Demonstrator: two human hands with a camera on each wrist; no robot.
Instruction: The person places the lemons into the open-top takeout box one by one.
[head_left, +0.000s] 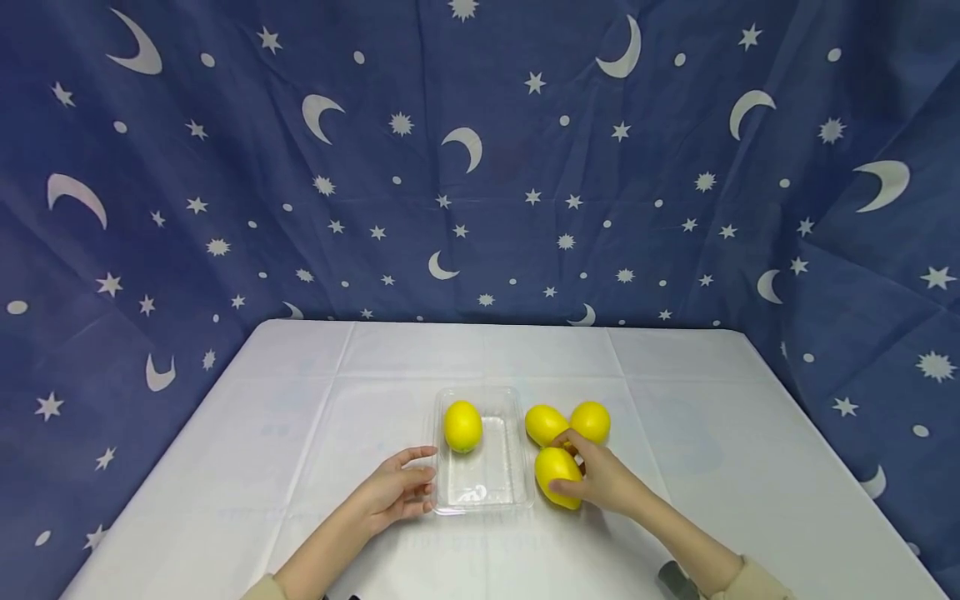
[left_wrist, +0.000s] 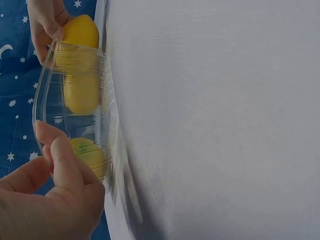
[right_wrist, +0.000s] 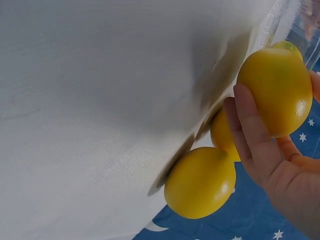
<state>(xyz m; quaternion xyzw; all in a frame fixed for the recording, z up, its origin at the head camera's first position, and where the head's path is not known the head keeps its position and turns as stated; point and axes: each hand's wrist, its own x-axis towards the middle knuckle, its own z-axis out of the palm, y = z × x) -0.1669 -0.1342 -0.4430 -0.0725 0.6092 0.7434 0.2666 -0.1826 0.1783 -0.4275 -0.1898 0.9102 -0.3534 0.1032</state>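
White table (head_left: pixel 300 433), right hand (head_left: pixel 603 483) grip closed around lemon (head_left: pixel 557 477), left hand (head_left: pixel 393 492) open beside tray (head_left: pixel 480 498)

Clear tray (head_left: pixel 517 492) half open, one lemon (head_left: pixel 462 426) at its far end, two lemons (head_left: pixel 567 422) crowding its right

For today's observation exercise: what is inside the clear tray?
One lemon lies at the far end of the tray; the rest is bare. The left hand touches its near corner. Nothing inside is covered.
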